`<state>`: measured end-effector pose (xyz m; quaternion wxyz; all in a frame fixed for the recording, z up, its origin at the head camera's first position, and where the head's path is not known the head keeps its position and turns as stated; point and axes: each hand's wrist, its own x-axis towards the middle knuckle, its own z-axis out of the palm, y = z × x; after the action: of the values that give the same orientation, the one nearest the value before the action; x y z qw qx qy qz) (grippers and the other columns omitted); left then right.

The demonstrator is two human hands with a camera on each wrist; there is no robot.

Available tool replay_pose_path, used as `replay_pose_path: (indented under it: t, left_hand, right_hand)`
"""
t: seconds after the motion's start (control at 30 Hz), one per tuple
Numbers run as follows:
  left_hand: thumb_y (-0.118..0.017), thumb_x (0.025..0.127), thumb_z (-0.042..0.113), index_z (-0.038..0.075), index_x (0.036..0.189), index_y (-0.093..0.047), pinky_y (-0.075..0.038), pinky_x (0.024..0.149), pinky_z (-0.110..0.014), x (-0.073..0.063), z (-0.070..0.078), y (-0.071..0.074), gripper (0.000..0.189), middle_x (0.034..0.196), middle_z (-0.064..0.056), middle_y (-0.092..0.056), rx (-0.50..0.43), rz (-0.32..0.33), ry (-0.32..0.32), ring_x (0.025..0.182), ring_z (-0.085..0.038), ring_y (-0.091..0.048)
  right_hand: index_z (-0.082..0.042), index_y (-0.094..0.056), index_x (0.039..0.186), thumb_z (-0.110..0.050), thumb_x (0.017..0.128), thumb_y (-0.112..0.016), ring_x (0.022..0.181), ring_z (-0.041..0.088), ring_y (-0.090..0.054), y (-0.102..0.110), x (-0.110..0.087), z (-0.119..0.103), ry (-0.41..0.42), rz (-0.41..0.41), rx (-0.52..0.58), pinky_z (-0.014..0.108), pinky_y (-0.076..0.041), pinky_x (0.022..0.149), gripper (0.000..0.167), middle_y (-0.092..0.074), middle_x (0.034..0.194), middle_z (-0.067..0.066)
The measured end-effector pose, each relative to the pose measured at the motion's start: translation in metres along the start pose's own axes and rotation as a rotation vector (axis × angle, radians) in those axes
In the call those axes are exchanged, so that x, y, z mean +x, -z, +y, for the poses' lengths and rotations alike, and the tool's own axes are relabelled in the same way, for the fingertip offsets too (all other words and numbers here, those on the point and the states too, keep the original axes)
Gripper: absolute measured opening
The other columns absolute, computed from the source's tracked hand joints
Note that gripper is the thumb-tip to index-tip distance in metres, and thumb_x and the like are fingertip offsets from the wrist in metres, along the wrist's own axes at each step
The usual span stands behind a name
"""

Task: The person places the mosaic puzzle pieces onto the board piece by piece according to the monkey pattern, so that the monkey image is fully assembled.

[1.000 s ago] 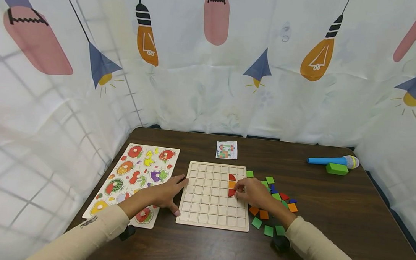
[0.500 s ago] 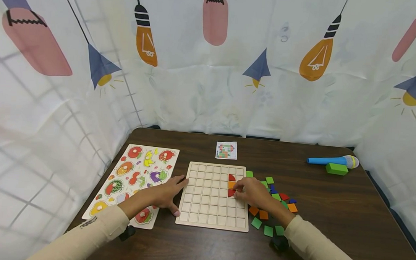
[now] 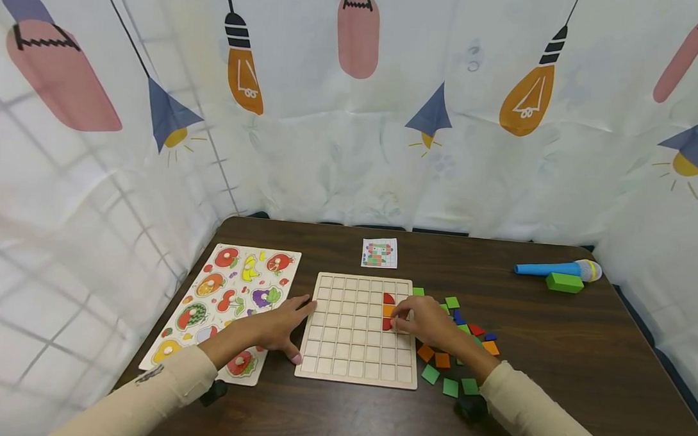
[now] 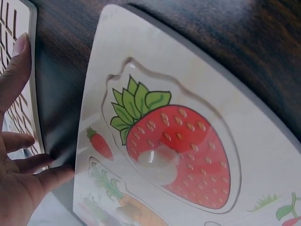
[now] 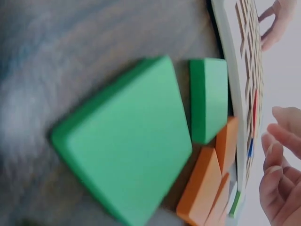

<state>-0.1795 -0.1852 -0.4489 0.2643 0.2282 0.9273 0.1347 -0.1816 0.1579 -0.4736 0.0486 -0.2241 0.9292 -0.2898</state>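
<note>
Right hand [image 3: 428,325]: fingers bent, over right side of pale wooden grid board [image 3: 345,340]. Cannot tell if it pinches anything. Red curved piece [image 3: 386,324] on board, right by fingertips; orange square tile [image 3: 388,311] just beyond it. Left hand [image 3: 280,324]: fingers spread, touching board's left edge. Green square tiles [image 3: 450,388] lie loose right of board.

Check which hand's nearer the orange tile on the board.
Right. Right hand is just right of the orange tile; left hand is at the left edge of the board.

no legible lettering, dark mark [image 3: 149,374] on left sleeve [image 3: 179,374] unreadable
</note>
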Motion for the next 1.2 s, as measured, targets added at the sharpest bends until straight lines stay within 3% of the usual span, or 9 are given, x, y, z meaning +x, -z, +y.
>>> replay_pose_path:
  t: [0.17, 0.3, 0.43, 0.63, 0.77, 0.97, 1.2]
  left_hand:
    - [-0.09, 0.071, 0.04, 0.008, 0.16, -0.023, -0.033, 0.116, -0.056, 0.0, 0.0, -0.001, 0.115, 0.166, -0.02, -0.015, 0.004, -0.003, 0.002, 0.153, -0.04, -0.018]
    - [-0.09, 0.071, 0.04, 0.009, 0.16, -0.023, -0.033, 0.116, -0.056, -0.001, -0.001, -0.001, 0.116, 0.166, -0.02, -0.015, 0.007, -0.005, 0.007, 0.153, -0.041, -0.018]
    - [-0.09, 0.071, 0.04, 0.008, 0.16, -0.023, -0.033, 0.116, -0.056, -0.001, 0.0, 0.0, 0.115, 0.166, -0.02, -0.015, 0.008, -0.005, 0.009, 0.153, -0.041, -0.018]
    - [-0.09, 0.072, 0.04, 0.008, 0.16, -0.023, -0.033, 0.116, -0.056, -0.001, 0.0, 0.0, 0.115, 0.166, -0.02, -0.015, 0.01, -0.006, 0.012, 0.153, -0.041, -0.018]
    - [-0.09, 0.072, 0.04, 0.009, 0.16, -0.024, -0.033, 0.116, -0.056, -0.001, 0.0, 0.0, 0.115, 0.166, -0.02, -0.015, 0.009, -0.005, 0.013, 0.153, -0.04, -0.019]
    - [-0.089, 0.073, 0.042, 0.009, 0.16, -0.023, -0.034, 0.116, -0.055, -0.001, -0.001, -0.001, 0.114, 0.166, -0.02, -0.016, 0.027, -0.003, 0.003, 0.152, -0.04, -0.02]
    - [-0.088, 0.073, 0.043, 0.01, 0.16, -0.024, -0.035, 0.116, -0.054, 0.0, 0.0, 0.0, 0.113, 0.166, -0.019, -0.017, 0.05, -0.006, 0.002, 0.152, -0.039, -0.021]
  right_hand:
    - [-0.014, -0.078, 0.103, -0.023, 0.093, -0.073, 0.071, 0.007, -0.053, 0.012, -0.001, 0.009, 0.04, -0.023, 0.038, 0.022, -0.046, 0.063, 0.015, -0.068, 0.086, -0.009]
    - [-0.011, -0.077, 0.108, -0.026, 0.094, -0.072, 0.071, 0.007, -0.054, 0.024, -0.003, 0.017, 0.027, -0.043, 0.079, 0.022, -0.049, 0.062, 0.021, -0.069, 0.091, -0.006]
    - [-0.014, -0.077, 0.106, -0.028, 0.095, -0.071, 0.069, 0.01, -0.054, 0.036, -0.007, 0.027, 0.005, -0.032, 0.103, 0.024, -0.049, 0.059, 0.019, -0.07, 0.092, -0.006]
    - [-0.021, -0.077, 0.101, -0.033, 0.094, -0.071, 0.078, 0.01, -0.055, 0.048, -0.019, 0.045, -0.016, 0.007, 0.07, 0.025, -0.048, 0.068, 0.015, -0.071, 0.094, -0.01]
    - [-0.019, -0.077, 0.099, -0.031, 0.094, -0.071, 0.07, 0.011, -0.052, 0.053, -0.029, 0.056, -0.018, 0.002, 0.082, 0.023, -0.045, 0.06, 0.014, -0.07, 0.091, -0.008]
    - [-0.018, -0.078, 0.098, -0.032, 0.094, -0.071, 0.065, 0.005, -0.048, 0.057, -0.05, 0.066, 0.053, -0.107, 0.107, 0.021, -0.042, 0.057, 0.016, -0.067, 0.089, -0.01]
    - [-0.022, -0.077, 0.102, -0.038, 0.093, -0.071, 0.078, -0.001, -0.052, 0.062, -0.081, 0.07, 0.067, -0.27, 0.139, 0.022, -0.047, 0.066, 0.019, -0.066, 0.098, -0.012]
